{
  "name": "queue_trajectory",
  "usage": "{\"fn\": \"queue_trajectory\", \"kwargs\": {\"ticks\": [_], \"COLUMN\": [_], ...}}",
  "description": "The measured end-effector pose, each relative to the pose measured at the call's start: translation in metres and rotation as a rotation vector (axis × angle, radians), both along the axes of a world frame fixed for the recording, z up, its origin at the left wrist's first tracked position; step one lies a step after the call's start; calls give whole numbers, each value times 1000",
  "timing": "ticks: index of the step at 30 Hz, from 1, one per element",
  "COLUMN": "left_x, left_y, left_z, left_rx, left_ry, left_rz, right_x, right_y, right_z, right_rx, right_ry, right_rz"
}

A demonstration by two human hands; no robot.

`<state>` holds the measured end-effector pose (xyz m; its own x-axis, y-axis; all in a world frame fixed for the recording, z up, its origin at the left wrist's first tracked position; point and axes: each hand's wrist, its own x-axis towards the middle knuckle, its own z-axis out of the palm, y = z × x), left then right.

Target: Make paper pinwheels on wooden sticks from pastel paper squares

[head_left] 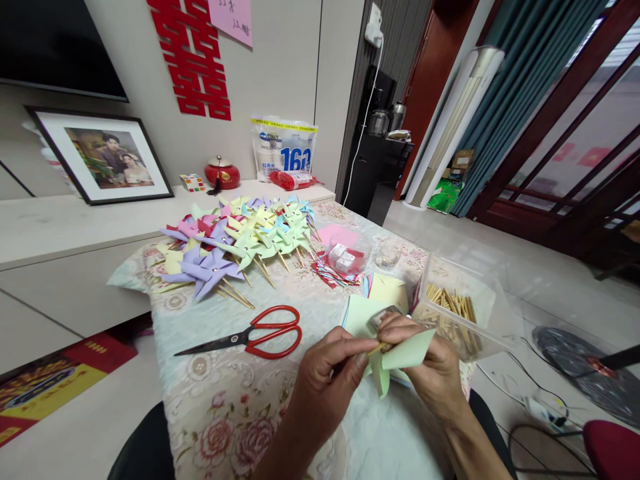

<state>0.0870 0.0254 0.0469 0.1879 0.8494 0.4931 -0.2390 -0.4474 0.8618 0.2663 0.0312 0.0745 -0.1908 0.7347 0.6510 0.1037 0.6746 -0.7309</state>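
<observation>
Above the near right part of the table, my two hands meet at a light green paper pinwheel (pixel 413 351) with curled blades. My right hand (pixel 436 373) is closed around its paper. The fingers of my left hand (pixel 330 373) pinch a short, thin wooden stick (pixel 379 348) against the back of the pinwheel; most of the stick is hidden by fingers. Underneath lies a stack of coloured paper sheets (pixel 361 313), partly covered by my hands. Scissors (pixel 250 337) with red handles rest to the left of my left hand.
Finished pinwheels (pixel 250 233) on sticks are heaped at the back left. A clear plastic box (pixel 480 327) of wooden sticks stands at the right edge. Red paper strips (pixel 333 273) and a small clear packet (pixel 345 257) lie mid-table. A cabinet (pixel 90 227) borders the far side.
</observation>
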Motion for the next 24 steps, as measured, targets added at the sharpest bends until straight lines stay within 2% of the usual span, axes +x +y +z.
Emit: {"fn": "queue_trajectory", "kwargs": {"ticks": [10,24], "left_x": [2,-1], "left_y": [1,-1], "left_z": [2,3], "left_rx": [66,155], "left_ry": [4,91], "left_rz": [43,166], "right_x": [-1,-4], "right_y": [-1,0], "right_z": [1,-5], "right_rx": [12,51], "right_ry": [-17,-43], "right_rz": [-10,-115]}}
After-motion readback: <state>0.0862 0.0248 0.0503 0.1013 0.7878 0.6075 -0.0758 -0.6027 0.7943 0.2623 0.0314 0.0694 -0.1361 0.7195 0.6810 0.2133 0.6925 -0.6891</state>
